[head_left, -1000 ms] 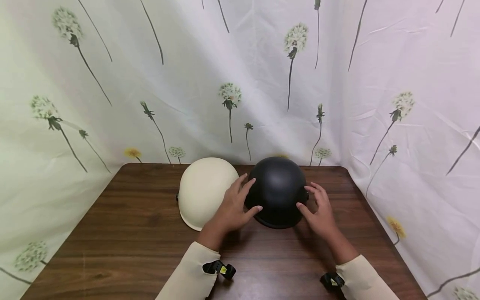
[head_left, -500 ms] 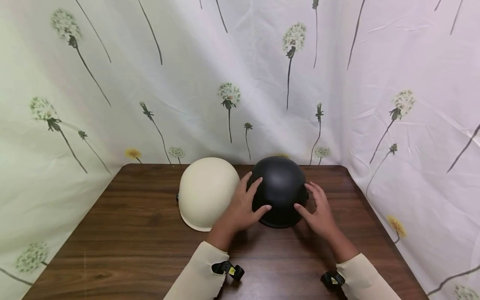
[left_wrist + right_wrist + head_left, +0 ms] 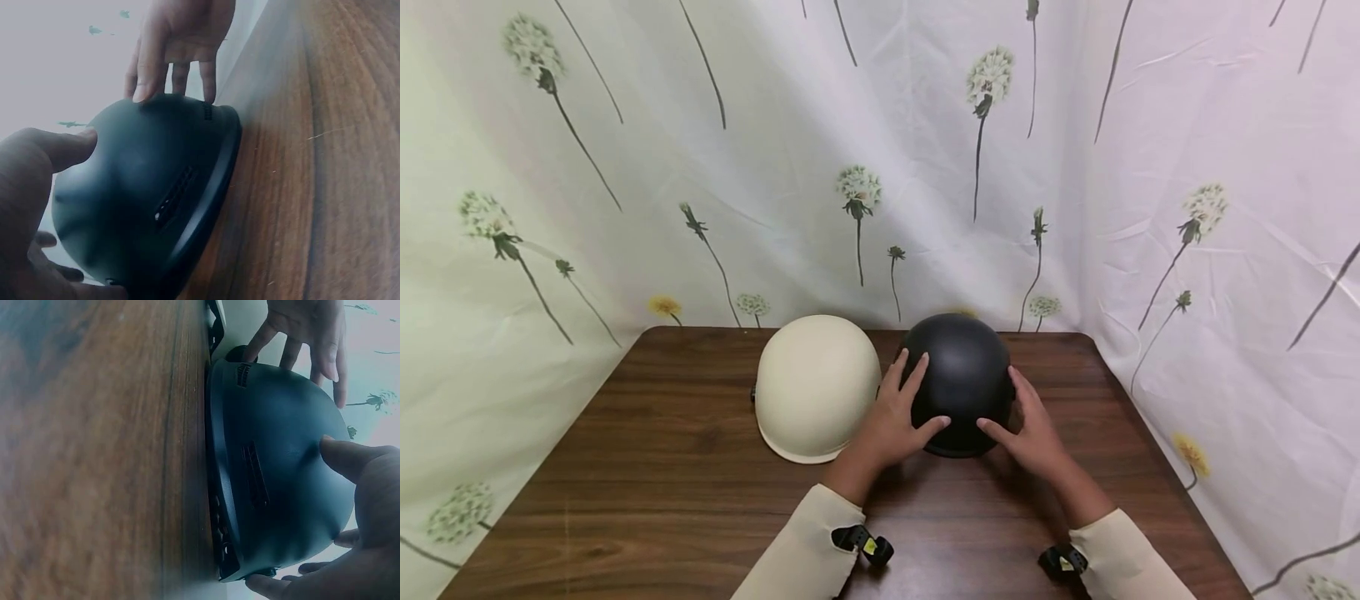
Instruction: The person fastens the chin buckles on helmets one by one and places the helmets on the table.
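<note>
A person's two bare hands cup a black helmet [image 3: 962, 375] from either side. The helmet sits dome up, near the far edge of a brown wood-grain table [image 3: 647, 467], right of the middle.

The left hand [image 3: 891, 425] is at the helmet's left side, fingers spread and mostly straight, with two fingers over the side of the shell and the thumb over the lower front. The right hand [image 3: 1033, 433] mirrors it at the right side, its fingers along the shell and its thumb reaching in across the front, the two thumbs apart. Neither hand is clenched; the fingers lie loosely extended about the dome. How firmly they press, I cannot tell.

Both wrist views show the smooth dark shell, its rim down by the table, and a narrow slot [image 3: 255, 474] above the rim.

Just left of the black helmet stands a cream helmet [image 3: 816, 387], also dome up, partly hidden by the left hand. The sleeves [image 3: 805, 542] are cream, with a black device at each wrist. Behind hangs white cloth [image 3: 775, 167] printed with dandelions.
</note>
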